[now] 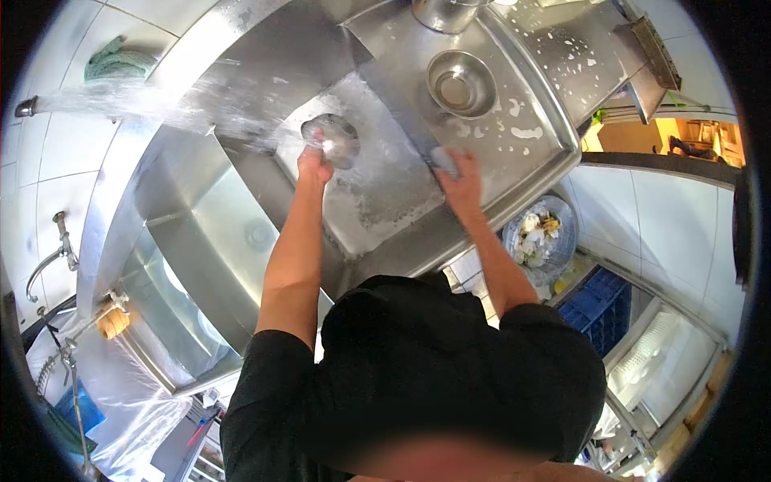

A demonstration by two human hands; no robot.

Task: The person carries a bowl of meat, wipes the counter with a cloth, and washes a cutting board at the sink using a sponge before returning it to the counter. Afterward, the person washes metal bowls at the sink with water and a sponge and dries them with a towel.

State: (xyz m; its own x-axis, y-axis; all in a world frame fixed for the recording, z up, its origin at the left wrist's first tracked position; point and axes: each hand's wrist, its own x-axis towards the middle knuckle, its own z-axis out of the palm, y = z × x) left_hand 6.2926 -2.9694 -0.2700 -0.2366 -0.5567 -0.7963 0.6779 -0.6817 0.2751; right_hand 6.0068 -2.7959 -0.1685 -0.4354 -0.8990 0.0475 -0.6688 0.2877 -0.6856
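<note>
Over the steel sink basin [361,209], my left hand [318,161] grips a round metal bowl [339,143] by its near edge. A jet of water [185,108] from the spout on the wall sprays across to the bowl. My right hand [459,181] is at the basin's right edge, its fingers closed on a pale scrubbing pad [444,162], slightly blurred. Another metal bowl [462,84] rests on the steel drainboard [514,153] beyond my right hand, with suds around it.
A metal pot [446,14] stands at the top of the drainboard. Further basins [213,241] adjoin on the left. A bin of food scraps [540,233] is below the right edge, near a blue crate [596,305]. Taps [60,253] project from the left wall.
</note>
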